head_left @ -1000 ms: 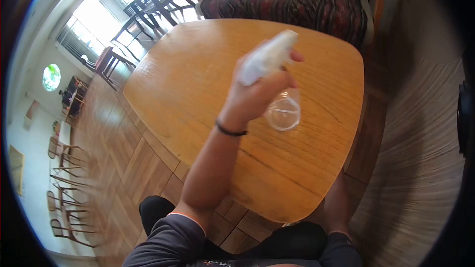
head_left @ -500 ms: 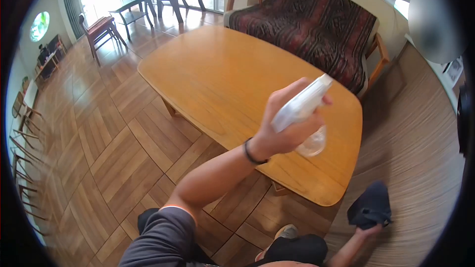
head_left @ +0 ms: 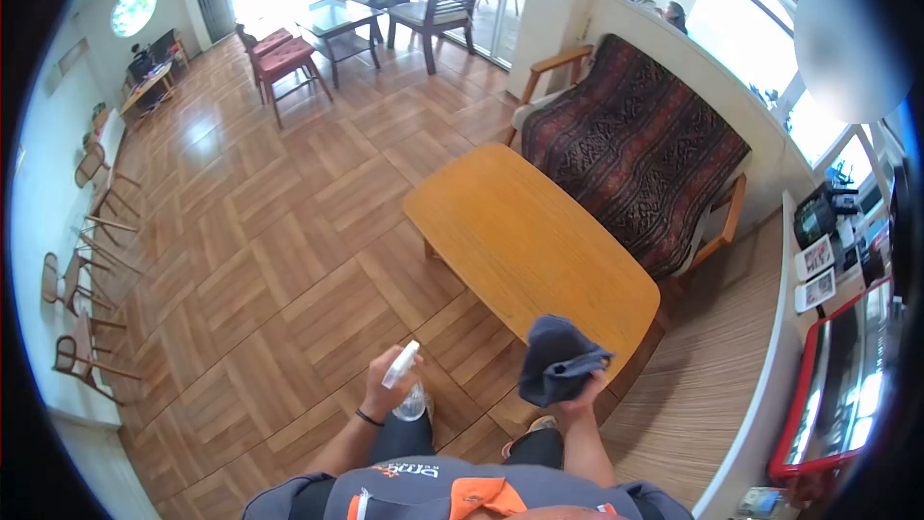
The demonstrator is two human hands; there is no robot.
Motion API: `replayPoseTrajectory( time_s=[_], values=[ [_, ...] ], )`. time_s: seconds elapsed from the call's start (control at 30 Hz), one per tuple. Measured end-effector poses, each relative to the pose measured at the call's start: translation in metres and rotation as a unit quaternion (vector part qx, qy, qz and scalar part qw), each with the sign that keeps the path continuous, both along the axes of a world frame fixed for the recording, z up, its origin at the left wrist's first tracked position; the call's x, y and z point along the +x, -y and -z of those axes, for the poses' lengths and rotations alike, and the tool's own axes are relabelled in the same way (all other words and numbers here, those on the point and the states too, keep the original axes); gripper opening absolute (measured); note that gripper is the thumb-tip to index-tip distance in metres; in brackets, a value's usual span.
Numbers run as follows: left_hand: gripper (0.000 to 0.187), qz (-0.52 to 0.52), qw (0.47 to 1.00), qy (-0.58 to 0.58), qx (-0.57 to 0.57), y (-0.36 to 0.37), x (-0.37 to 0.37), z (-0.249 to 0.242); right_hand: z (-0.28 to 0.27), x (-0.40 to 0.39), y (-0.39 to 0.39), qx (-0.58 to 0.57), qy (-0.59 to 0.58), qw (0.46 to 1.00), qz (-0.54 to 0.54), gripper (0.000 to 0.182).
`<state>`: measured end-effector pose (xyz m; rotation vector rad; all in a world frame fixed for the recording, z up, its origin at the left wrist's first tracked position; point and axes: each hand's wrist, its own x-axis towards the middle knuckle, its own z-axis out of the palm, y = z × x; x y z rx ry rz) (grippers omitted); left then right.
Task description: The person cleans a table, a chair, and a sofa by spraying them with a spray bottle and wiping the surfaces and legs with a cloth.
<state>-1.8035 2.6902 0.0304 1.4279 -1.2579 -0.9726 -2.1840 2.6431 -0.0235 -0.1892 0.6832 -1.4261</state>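
Note:
A spray bottle with a white trigger head (head_left: 401, 363) and a clear body is gripped in my left hand (head_left: 379, 387), low in front of my body over the floor. My fingers wrap round its neck, and the nozzle points up and forward. In my right hand (head_left: 583, 397) a bunched dark grey-blue cloth (head_left: 556, 366) hangs folded over the fingers. The cloth overlaps the near end of a low wooden table (head_left: 529, 236) with rounded corners.
A wooden-armed sofa (head_left: 630, 149) with a dark patterned cover stands behind the table. To the right runs a wood-grain counter side (head_left: 703, 337), with a red-framed glass case (head_left: 804, 433) nearby. Chairs (head_left: 82, 356) line the left wall; a glass-topped table (head_left: 337, 17) stands farther back.
My left hand has come back from above the table, down and left, with the spray bottle. My right hand has moved up and left with the cloth. The view has swung, showing more of the room.

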Motion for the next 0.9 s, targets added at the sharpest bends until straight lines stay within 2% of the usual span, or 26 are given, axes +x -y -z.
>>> replayPoseTrajectory(
  time_s=[0.13, 0.2, 0.27, 0.3, 0.37, 0.4, 0.47, 0.53, 0.57, 0.6, 0.77, 0.83, 0.9],
  values=[
    [0.023, -0.023, 0.999, 0.049, 0.007, -0.054, 0.060, -0.064, -0.128, 0.122, 0.013, -0.025, 0.023, 0.988, -0.149, 0.061],
    [0.025, -0.009, 0.998, 0.061, 0.007, -0.060, 0.089, -0.086, -0.140, 0.158, 0.025, 0.002, 0.066, 0.978, -0.196, 0.060],
    [0.026, -0.006, 1.000, 0.020, 0.020, -0.056, 0.116, -0.105, -0.168, 0.192, 0.040, -0.042, 0.069, 0.961, -0.266, 0.060],
    [0.026, -0.013, 0.999, 0.043, 0.011, -0.051, 0.127, -0.114, -0.175, 0.206, 0.043, -0.066, 0.072, 0.948, -0.303, 0.060],
    [0.026, -0.055, 0.993, 0.077, -0.070, -0.037, 0.138, -0.138, -0.186, 0.220, 0.046, -0.066, 0.043, 0.950, -0.303, 0.060],
    [0.025, -0.073, 0.992, 0.083, -0.068, -0.030, 0.142, -0.146, -0.192, 0.225, 0.053, -0.068, 0.029, 0.949, -0.307, 0.060],
    [0.022, -0.123, 0.986, 0.092, -0.059, -0.023, 0.148, -0.157, -0.199, 0.227, 0.056, -0.203, -0.095, 0.927, -0.300, 0.060],
    [0.021, -0.172, 0.980, 0.086, -0.043, -0.014, 0.149, -0.166, -0.204, 0.228, 0.057, -0.190, -0.101, 0.928, -0.306, 0.062],
    [0.021, -0.191, 0.977, 0.084, -0.039, -0.005, 0.150, -0.168, -0.207, 0.226, 0.058, -0.108, -0.054, 0.942, -0.313, 0.064],
    [0.021, -0.179, 0.980, 0.072, -0.038, 0.001, 0.153, -0.155, -0.203, 0.224, 0.062, -0.026, -0.009, 0.949, -0.314, 0.066],
    [0.022, -0.090, 0.995, 0.041, 0.014, 0.047, 0.167, -0.151, -0.157, 0.231, 0.095, -0.005, 0.020, 0.954, -0.300, 0.070],
    [0.022, -0.062, 0.998, 0.027, -0.006, 0.078, 0.177, -0.142, -0.155, 0.255, 0.122, -0.023, 0.025, 0.957, -0.288, 0.074],
    [0.022, -0.058, 0.996, 0.065, 0.008, 0.117, 0.194, -0.138, -0.167, 0.287, 0.154, -0.027, 0.042, 0.960, -0.276, 0.076]
  ],
)
